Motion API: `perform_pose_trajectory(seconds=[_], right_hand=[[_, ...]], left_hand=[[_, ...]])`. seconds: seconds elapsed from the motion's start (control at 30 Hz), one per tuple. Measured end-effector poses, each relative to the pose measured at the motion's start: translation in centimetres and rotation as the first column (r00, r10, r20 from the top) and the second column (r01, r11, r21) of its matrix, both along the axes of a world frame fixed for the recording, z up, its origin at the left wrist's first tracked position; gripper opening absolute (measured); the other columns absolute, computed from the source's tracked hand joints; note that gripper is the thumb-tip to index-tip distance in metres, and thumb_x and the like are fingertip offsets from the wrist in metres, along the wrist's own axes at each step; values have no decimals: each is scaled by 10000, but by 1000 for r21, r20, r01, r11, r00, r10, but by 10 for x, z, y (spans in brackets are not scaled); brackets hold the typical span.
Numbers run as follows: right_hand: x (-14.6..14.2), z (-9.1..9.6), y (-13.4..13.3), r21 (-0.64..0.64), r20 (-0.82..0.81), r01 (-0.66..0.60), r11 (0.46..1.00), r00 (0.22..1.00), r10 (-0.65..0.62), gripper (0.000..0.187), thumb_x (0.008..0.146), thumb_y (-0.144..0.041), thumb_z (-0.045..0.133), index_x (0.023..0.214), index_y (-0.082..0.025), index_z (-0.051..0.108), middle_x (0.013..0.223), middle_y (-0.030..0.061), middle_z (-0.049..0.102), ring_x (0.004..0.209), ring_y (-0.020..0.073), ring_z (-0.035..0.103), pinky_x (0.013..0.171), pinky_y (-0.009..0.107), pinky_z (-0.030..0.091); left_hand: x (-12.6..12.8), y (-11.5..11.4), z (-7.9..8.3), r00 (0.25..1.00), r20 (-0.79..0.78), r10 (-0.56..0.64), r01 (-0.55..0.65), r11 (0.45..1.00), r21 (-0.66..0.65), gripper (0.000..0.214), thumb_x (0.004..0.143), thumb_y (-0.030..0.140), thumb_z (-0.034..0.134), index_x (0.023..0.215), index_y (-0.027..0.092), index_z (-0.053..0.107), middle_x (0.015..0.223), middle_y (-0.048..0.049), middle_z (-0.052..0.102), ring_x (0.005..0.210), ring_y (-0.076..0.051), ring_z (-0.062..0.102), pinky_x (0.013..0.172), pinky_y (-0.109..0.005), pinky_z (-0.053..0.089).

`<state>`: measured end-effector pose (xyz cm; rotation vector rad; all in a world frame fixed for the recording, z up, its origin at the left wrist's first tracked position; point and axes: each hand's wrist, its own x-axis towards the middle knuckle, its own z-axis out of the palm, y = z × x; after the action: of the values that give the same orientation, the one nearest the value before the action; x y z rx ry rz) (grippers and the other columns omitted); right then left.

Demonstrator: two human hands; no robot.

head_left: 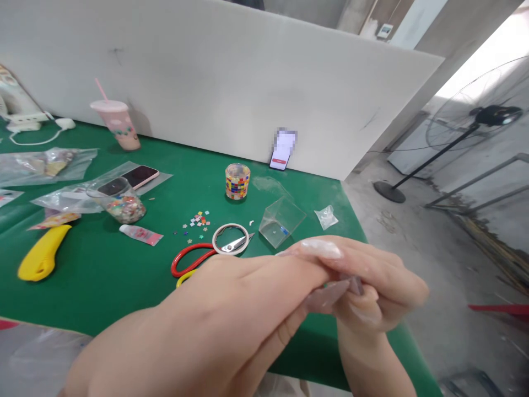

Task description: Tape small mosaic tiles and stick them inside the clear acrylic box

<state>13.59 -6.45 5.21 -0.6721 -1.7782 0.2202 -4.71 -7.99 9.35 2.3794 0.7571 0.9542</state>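
Observation:
My left hand (239, 298) reaches across the foreground, its fingers closed against my right hand (380, 270). Between them both hands grip a small piece of clear, pinkish-looking plastic (328, 298), perhaps a little bag. Most of it is hidden by my fingers. Just beyond my left hand lie red-handled scissors (188, 259), their blades across a white roll of tape (215, 238). Past my fingers a clear plastic box (283, 220) rests tilted on the green table. Loose coloured square and star pieces (200, 219) are scattered near the scissors.
A mosaic-covered glass (237, 182) stands mid-table. To the left are a clear cup with colourful pieces (124, 207), a tube (141, 235), a yellow-handled tool (43, 256), a phone (140, 177) and a pink tumbler (118, 127). Another phone (283, 151) leans on the white panel.

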Motion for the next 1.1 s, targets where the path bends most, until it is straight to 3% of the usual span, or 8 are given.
perform_pose_trajectory(seconds=[0.17, 0.33, 0.47, 0.67, 0.77, 0.83, 0.93, 1.1], right_hand=[[-6, 0, 2, -18, -7, -14, 1000, 1000, 14, 365, 938, -444, 695, 1273, -301, 715, 1079, 61, 806, 914, 285, 796, 665, 371, 700], [5, -7, -6, -29, -50, -114, 993, 992, 113, 354, 1058, -366, 495, 1375, -339, 648, 1102, 17, 806, 884, 201, 799, 688, 299, 693], [5, -7, -3, 190, -147, -234, 954, 954, 263, 342, 1009, -275, 611, 1334, -204, 691, 1047, 40, 816, 783, 157, 795, 651, 200, 675], [-1, -6, 3, 95, -186, -231, 968, 952, 245, 338, 1027, -220, 546, 1327, -256, 697, 988, 15, 814, 756, 143, 788, 635, 185, 665], [-4, -8, 5, 167, -238, -286, 943, 917, 320, 364, 999, -153, 542, 1319, -210, 706, 854, 24, 808, 629, 138, 751, 541, 192, 642], [-4, -11, 7, 177, -250, -291, 940, 911, 329, 367, 995, -148, 545, 1323, -194, 702, 945, 50, 819, 667, 155, 761, 544, 222, 649], [-2, -16, 6, 139, -245, -278, 951, 920, 305, 349, 1010, -193, 560, 1331, -185, 694, 1153, 70, 789, 810, 176, 782, 615, 256, 672], [0, -18, 6, 200, -199, -220, 955, 945, 259, 351, 1008, -213, 599, 1342, -148, 684, 1166, 82, 768, 816, 159, 769, 685, 240, 677]], left_hand=[[-2, 1, 2, 1000, -1, -24, 24, 1000, -10, 272, 1019, 250, 468, 1156, 326, 691, 577, 122, 631, 397, -61, 567, 399, -133, 442], [-2, 4, 3, 999, -35, -39, 39, 999, -12, 310, 1051, 277, 425, 1197, 303, 698, 550, 113, 621, 384, -64, 559, 421, -140, 481], [0, 3, 3, 999, -44, 3, -2, 1000, 19, 333, 1078, 329, 401, 1168, 310, 721, 519, 107, 599, 373, -71, 549, 391, -153, 443], [3, 0, -1, 998, -29, 53, -53, 999, 15, 320, 1077, 348, 411, 1126, 314, 725, 585, 86, 643, 481, -104, 629, 453, -194, 477], [6, 0, -3, 995, -3, 97, -97, 995, 25, 292, 1071, 297, 436, 1003, 332, 718, 563, 105, 623, 471, -86, 615, 455, -179, 470], [7, -2, -3, 993, -1, 116, -116, 990, 78, 290, 1071, 276, 435, 989, 308, 712, 587, 110, 655, 448, -73, 610, 430, -170, 463], [6, -7, -3, 982, 7, 187, -184, 956, 227, 302, 1080, 298, 412, 1065, 257, 711, 742, 92, 757, 471, -66, 646, 409, -163, 476], [2, -11, -2, 915, 169, 366, -402, 850, 339, 258, 1029, 350, 537, 869, 254, 715, 704, 90, 768, 502, -96, 707, 296, -210, 416]])
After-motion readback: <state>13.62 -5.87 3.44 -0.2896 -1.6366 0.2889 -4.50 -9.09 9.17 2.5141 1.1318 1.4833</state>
